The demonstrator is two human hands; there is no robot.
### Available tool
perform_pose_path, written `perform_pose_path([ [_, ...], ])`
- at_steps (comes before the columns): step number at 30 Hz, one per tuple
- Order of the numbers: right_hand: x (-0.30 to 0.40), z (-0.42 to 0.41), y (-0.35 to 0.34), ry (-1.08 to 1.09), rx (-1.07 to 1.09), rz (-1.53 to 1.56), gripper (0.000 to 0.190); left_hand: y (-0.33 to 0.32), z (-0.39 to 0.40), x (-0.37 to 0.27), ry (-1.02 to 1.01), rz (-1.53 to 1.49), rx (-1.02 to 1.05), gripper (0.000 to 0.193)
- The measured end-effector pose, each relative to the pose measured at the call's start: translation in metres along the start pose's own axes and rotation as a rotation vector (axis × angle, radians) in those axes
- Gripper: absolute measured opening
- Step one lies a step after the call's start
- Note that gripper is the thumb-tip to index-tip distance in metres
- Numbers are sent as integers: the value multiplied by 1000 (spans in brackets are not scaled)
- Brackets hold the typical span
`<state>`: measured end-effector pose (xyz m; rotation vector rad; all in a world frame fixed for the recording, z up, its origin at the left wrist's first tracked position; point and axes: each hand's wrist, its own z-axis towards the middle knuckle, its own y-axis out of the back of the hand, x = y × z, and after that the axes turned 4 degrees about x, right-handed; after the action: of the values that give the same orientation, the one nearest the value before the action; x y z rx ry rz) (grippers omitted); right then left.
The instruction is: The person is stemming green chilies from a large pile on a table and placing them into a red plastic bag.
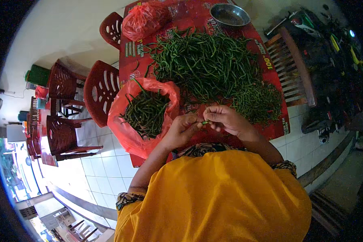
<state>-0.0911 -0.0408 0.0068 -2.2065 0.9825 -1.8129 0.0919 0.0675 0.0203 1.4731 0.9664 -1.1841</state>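
Note:
My left hand (pixel 183 128) and my right hand (pixel 225 119) meet over the near edge of the red-covered table. A green chili pepper (pixel 204 122) lies between them, its end pinched by my left fingers. The right thumb and forefinger are pressed together at what looks like a thin stem; the other right fingers curl beside the pepper. Left of my hands, an open red plastic bag (pixel 130 142) holds many green chilies (pixel 148 113). Beyond my hands spreads a large heap of long green chilies (pixel 205 63). A smaller pile of thin green stems (pixel 257 101) sits to its right.
At the table's far end stand a full, closed red plastic bag (pixel 143 21) and a round metal bowl (pixel 230 15). Red plastic chairs (pixel 103 90) line the left side. A wooden slatted bench (pixel 296 66) stands close on the right, with a motorcycle (pixel 317 39) beyond it.

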Motion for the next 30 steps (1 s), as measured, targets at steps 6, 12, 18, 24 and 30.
perform_pose_path([
  [6,2,-9,41,-35,-195,-103,17,23,-11,3,17,59,-266,14],
  [12,-28,-42,138,42,-995,-1628,25,89,-34,4,-78,542,-747,19],
  [18,-22,21,101,379,-740,-1297,19,107,-46,47,248,1049,-679,17],
  [24,-47,89,60,334,-680,-1420,18,87,-32,29,191,1081,-743,17],
  [30,-53,87,63,433,-587,-1312,16,48,-17,0,-67,984,-682,21],
])
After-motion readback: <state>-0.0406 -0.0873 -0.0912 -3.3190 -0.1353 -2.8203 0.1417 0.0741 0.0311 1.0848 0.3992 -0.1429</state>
